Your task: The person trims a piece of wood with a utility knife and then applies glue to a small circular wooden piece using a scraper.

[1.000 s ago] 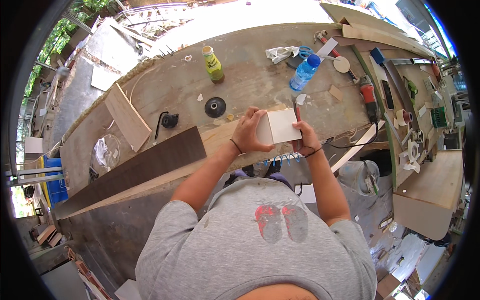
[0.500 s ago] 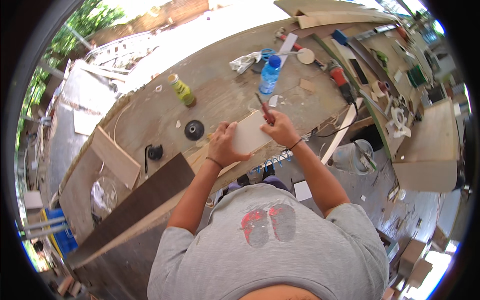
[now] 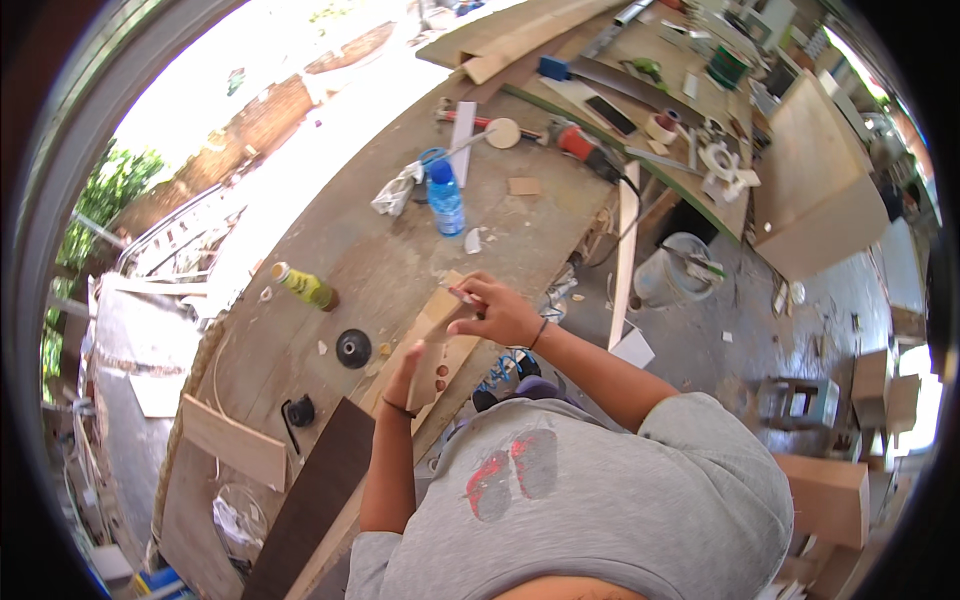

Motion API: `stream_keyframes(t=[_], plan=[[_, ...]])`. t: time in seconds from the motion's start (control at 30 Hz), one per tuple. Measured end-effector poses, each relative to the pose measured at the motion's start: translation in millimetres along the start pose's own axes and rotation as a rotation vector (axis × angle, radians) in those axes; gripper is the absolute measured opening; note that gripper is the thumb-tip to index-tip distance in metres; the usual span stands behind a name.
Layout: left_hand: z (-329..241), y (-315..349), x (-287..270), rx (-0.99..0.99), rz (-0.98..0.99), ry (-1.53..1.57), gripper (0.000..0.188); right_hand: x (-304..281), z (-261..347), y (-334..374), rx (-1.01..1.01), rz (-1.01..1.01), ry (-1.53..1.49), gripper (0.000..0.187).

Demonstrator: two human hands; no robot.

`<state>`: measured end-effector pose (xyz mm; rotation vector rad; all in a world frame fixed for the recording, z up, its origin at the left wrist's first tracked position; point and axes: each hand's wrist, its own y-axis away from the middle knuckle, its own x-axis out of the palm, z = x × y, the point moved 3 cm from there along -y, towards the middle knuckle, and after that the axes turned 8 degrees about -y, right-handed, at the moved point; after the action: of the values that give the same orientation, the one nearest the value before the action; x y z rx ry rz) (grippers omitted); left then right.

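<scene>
My left hand (image 3: pixel 408 372) grips a small pale wooden board (image 3: pixel 446 328) from its near side and holds it tilted over the front edge of the workbench (image 3: pixel 380 262). My right hand (image 3: pixel 500 312) rests on the board's far end and pinches a thin pencil-like stick (image 3: pixel 459 293) against the wood. A dark band circles my right wrist. Both forearms come up from my grey shirt at the bottom of the view.
On the bench lie a blue water bottle (image 3: pixel 445 200), a yellow-green bottle (image 3: pixel 305 288), a black disc (image 3: pixel 352 348), a crumpled rag (image 3: pixel 397 190) and a red power tool (image 3: pixel 585 148). A dark plank (image 3: pixel 310 495) lies at the near left. A white bucket (image 3: pixel 675 272) stands on the floor.
The small board has turned from facing me to a steeper tilt, and my right hand has slid along it with the stick. My head has swung, shifting the whole bench in view.
</scene>
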<state>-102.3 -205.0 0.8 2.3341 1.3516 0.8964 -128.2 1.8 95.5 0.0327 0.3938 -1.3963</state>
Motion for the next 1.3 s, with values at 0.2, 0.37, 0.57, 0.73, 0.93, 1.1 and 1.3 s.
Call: stream_keyframes(t=[0.2,0.37,0.57,0.73,0.93,1.1,1.3], plan=[[-31.7,-7.5,41.4,0.079,0.059,0.411,0.06,4.7,4.8,10.8,0.032,0.054,0.178,0.03],[-40.8,9.1,38.3,0.059,0.004,0.285,0.041,10.4,12.7,8.0,0.032,-0.053,0.251,0.022],[-42.1,14.8,37.9,0.283,0.078,-1.003,0.023,-30.7,36.4,18.9,0.197,0.098,0.253,0.023],[-43.0,31.2,35.3,0.14,0.237,-0.59,0.031,-24.6,30.9,5.8,0.263,0.24,0.257,0.025],[-51.8,35.7,42.4,0.139,0.302,-0.544,0.043,-21.2,22.4,-5.4,0.185,0.313,0.495,0.035],[-30.9,40.2,46.0,0.118,0.3,-0.341,0.037,-12.0,-23.2,11.7,0.704,0.519,-0.568,0.044],[-25.2,31.0,30.6,0.249,0.196,-0.116,0.023,12.6,-64.5,52.9,0.833,0.145,-1.038,0.049]])
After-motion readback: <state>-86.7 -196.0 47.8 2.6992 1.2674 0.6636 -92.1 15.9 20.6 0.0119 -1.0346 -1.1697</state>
